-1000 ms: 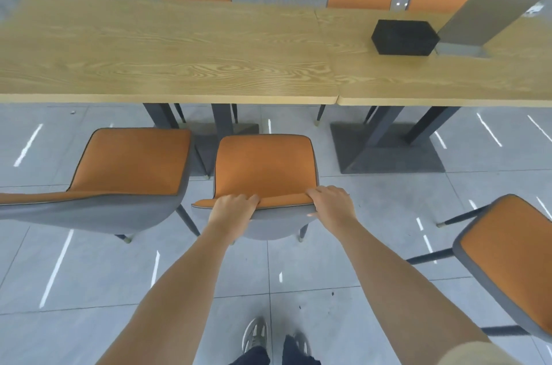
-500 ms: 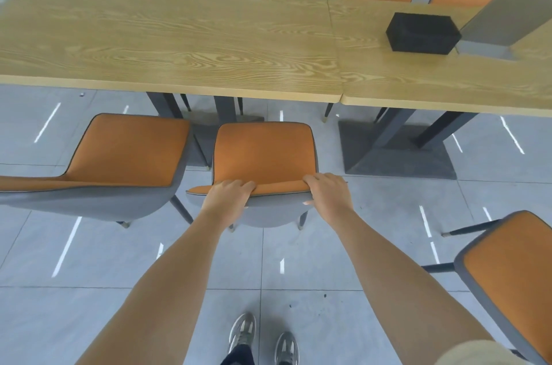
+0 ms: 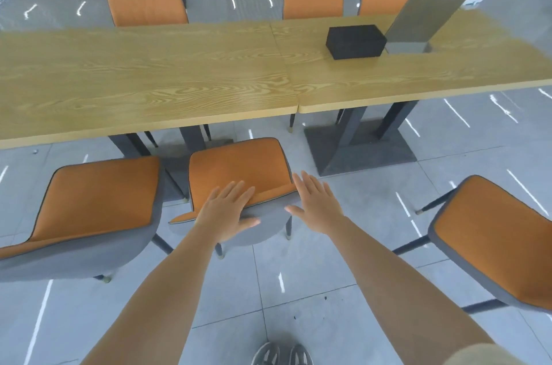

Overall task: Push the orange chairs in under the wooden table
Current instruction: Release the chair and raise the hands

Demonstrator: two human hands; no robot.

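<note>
- Head view, frame centre: left hand [image 3: 225, 213] flat, fingers spread, on the backrest top of the middle orange chair [image 3: 239, 173]; nothing gripped.
- Right hand [image 3: 316, 204] released, splayed at the backrest's right corner.
- Chair seat just short of the wooden table [image 3: 167, 77] edge above.

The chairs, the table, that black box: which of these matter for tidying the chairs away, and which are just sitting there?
Part of the job:
- middle orange chair, with the left hand and right hand open at its backrest
- left orange chair
- right orange chair
- wooden table

Just lying about:
- black box on the table
- grey panel behind it
</note>
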